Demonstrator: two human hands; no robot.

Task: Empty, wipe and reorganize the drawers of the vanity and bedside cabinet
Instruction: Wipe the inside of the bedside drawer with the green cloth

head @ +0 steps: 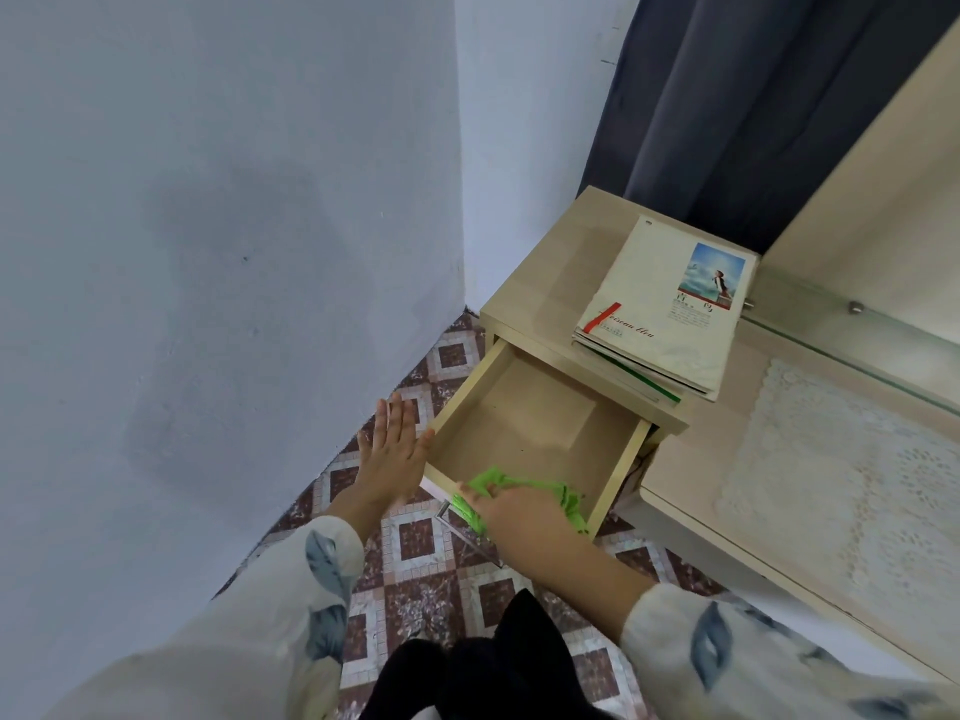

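The bedside cabinet stands in the corner with its top drawer pulled out and bare inside. A green cloth lies at the drawer's near edge, and my right hand grips it against the front panel. Flat and with straight fingers, my left hand rests against the drawer's left side. A stack of books and magazines lies on the cabinet top.
The vanity top with a white lace mat runs along the right, under a glass shelf. A dark curtain hangs behind the cabinet. Blue walls close the left; patterned floor tiles lie below.
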